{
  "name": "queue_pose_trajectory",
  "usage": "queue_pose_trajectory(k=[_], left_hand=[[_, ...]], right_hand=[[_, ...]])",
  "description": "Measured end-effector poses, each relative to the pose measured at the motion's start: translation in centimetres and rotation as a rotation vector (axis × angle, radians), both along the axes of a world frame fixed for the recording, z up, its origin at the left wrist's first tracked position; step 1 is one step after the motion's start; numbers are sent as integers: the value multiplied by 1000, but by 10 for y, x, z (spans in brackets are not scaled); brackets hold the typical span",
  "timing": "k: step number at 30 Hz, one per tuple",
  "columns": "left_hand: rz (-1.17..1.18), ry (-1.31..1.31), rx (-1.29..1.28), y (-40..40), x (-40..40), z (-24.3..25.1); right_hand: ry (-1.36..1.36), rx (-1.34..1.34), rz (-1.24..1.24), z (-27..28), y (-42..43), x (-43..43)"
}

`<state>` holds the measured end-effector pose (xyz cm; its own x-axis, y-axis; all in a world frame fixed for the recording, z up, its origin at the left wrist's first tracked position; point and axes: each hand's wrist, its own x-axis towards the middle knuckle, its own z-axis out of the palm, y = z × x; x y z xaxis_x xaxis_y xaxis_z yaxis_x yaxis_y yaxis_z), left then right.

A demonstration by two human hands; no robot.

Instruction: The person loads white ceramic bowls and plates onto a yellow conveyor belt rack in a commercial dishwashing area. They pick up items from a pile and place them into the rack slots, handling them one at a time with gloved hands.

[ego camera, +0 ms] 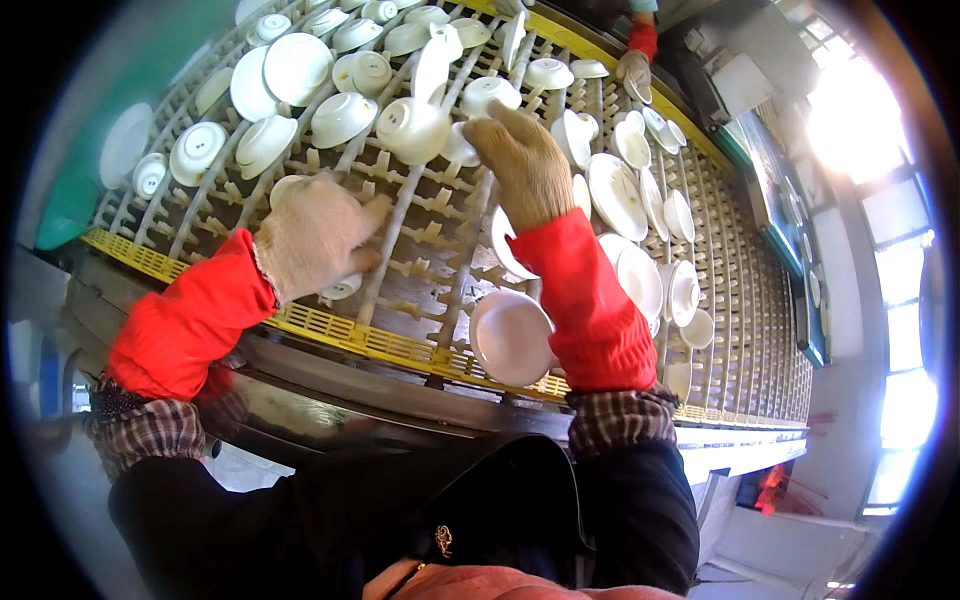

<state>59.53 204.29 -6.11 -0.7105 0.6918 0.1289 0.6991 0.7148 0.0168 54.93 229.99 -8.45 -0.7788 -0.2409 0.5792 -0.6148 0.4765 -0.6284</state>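
Both my hands wear tan knitted gloves with red sleeve covers above them. My left hand (pixel 319 232) is over the near left part of a pegged rack conveyor (pixel 411 255), between a small white bowl behind it and another small white dish (pixel 342 287) by its fingers. What it may hold underneath is hidden. My right hand (pixel 525 161) reaches over the middle, its fingertips at a small white cup or bowl (pixel 459 146); whether they grip it is unclear. Left of that is a white bowl (pixel 414 129) lying bottom up, and a white bowl (pixel 491 96) lies just behind.
White plates (pixel 298 69) and bowls stand tilted across the conveyor. A large bowl (pixel 512 337) rests at the near yellow edge strip (pixel 330 322). Across the conveyor, a co-worker's gloved hand (pixel 636 75) is at the far edge. More dishes lie on a green-edged surface at right.
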Motion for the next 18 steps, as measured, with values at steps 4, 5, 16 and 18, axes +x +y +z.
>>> queue_pose_trajectory(k=[4, 5, 16, 18], left_hand=[[-379, 188, 25, 35, 16, 7], [-442, 199, -26, 47, 23, 1], [-654, 126, -163, 99, 35, -39], [-679, 108, -194, 101, 35, -40]], right_hand=[[-291, 43, -94, -10, 18, 40], [-67, 208, -65, -14, 20, 49], [-617, -428, 102, -17, 50, 40], [-828, -870, 206, -8, 32, 38]])
